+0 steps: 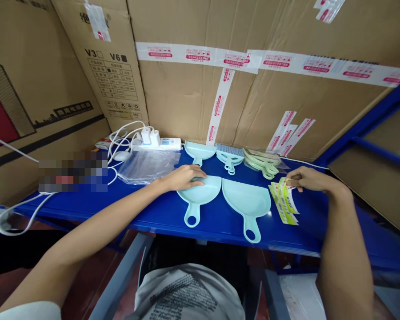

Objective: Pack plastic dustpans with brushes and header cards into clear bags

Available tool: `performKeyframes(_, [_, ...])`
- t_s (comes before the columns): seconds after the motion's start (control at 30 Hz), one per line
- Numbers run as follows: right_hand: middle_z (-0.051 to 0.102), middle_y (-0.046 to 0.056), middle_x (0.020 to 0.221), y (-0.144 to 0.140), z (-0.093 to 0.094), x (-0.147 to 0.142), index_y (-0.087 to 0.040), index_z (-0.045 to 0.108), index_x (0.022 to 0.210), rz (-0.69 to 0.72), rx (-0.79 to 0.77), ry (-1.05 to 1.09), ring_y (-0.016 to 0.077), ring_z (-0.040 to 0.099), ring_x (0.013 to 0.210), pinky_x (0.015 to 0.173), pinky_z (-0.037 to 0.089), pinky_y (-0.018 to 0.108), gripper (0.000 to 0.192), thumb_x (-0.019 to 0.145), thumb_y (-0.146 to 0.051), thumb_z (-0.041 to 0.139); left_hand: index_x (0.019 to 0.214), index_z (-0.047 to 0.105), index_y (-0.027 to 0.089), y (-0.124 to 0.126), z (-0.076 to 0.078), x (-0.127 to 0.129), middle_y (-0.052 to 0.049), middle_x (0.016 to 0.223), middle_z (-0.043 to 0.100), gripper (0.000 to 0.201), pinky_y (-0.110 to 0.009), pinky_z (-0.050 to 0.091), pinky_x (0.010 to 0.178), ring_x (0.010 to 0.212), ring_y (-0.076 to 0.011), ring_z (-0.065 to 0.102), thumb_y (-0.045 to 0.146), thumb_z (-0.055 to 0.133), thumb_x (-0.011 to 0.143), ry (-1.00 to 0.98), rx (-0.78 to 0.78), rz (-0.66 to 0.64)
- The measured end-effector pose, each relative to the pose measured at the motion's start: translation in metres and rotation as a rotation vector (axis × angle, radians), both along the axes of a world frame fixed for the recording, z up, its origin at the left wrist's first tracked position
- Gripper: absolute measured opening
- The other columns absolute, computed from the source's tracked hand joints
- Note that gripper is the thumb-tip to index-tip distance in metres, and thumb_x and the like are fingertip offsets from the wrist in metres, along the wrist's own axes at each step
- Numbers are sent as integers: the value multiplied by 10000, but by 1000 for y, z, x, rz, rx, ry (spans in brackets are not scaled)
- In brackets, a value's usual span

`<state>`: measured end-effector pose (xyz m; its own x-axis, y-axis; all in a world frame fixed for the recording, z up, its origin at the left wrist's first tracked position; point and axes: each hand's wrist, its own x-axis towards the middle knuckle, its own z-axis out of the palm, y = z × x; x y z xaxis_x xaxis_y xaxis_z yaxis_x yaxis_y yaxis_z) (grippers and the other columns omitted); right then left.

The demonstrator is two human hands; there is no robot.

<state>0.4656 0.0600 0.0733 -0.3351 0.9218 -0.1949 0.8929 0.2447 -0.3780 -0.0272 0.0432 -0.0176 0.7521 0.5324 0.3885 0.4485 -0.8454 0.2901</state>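
Grey printed fabric (186, 293) fills the bottom edge, below the blue shelf (216, 222). On it, the left hand (183, 177) lies flat, fingers together, pressing the top rim of a pale blue dustpan (198, 195); a second dustpan (246, 202) lies just right of those fingers. The right hand (308, 179) pinches the top of a stack of yellow-green labels (285, 202) between thumb and fingertips. Beyond both hands lie a small brush (230, 156) and bagged green pieces (263, 162).

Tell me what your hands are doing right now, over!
Left hand flat on a light-blue dustpan. Right hand pinching the label strip. Second dustpan lies between them; nothing in the way.
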Motion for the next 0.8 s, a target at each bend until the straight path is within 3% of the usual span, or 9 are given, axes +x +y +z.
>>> performKeyframes(0.17, [544,33,632,-12,11,-12,-189,624,658,-10,-103,68,156,452,630,595,359,316,559,786,-724,722,1225,772,169,-1,0,0,-132,1244,786,308,-404,534,1057,1198,-290,711,387,670,1033,14,5,13])
performKeyframes(0.3, [680,81,770,-24,23,-8,-162,717,770,2,-92,84,197,558,755,697,428,327,624,800,-784,712,1238,764,144,0,0,0,-152,1258,778,336,-429,536,1060,1198,-306,709,393,641,1049,39,18,10])
performKeyframes(0.4, [749,124,896,-38,35,-5,-172,771,884,-43,17,248,241,636,855,770,478,343,554,775,-713,813,1203,775,135,-2,4,0,-167,1236,782,346,-458,543,1053,1177,-315,715,403,603,1068,-15,3,-5])
performKeyframes(0.47, [728,103,831,-45,38,-14,-198,747,837,-89,167,507,203,618,761,690,472,327,497,690,-641,918,1163,788,149,-5,9,3,-159,1203,791,351,-467,537,1066,1152,-303,723,420,582,1078,-118,-33,-3])
performKeyframes(0.53, [662,43,733,-47,33,-38,-220,691,783,-107,307,812,126,501,595,543,388,290,478,637,-582,967,1167,785,155,-10,15,8,-155,1190,794,388,-463,545,1056,1133,-288,733,467,570,1081,-301,-170,1])
performKeyframes(0.6, [600,-8,677,-46,20,-73,-229,656,799,-99,347,995,76,363,484,440,255,260,461,668,-560,949,1271,745,152,-16,21,14,-177,1250,772,494,-457,568,1023,1158,-296,733,562,556,1071,-524,-427,-68])
performKeyframes(0.7, [608,-17,656,-42,-6,-130,-223,658,852,-38,199,992,74,418,422,369,230,231,419,728,-527,919,1460,627,183,-24,27,23,-220,1404,690,685,-468,582,1003,1222,-334,716,694,587,1006,-743,-814,-266])
performKeyframes(0.8, [628,-15,625,-43,-27,-168,-218,651,871,1,116,989,108,520,392,323,303,227,419,782,-556,883,1479,613,208,-27,25,26,-203,1402,687,674,-425,581,972,1191,-310,719,606,739,951,-775,-928,-243])
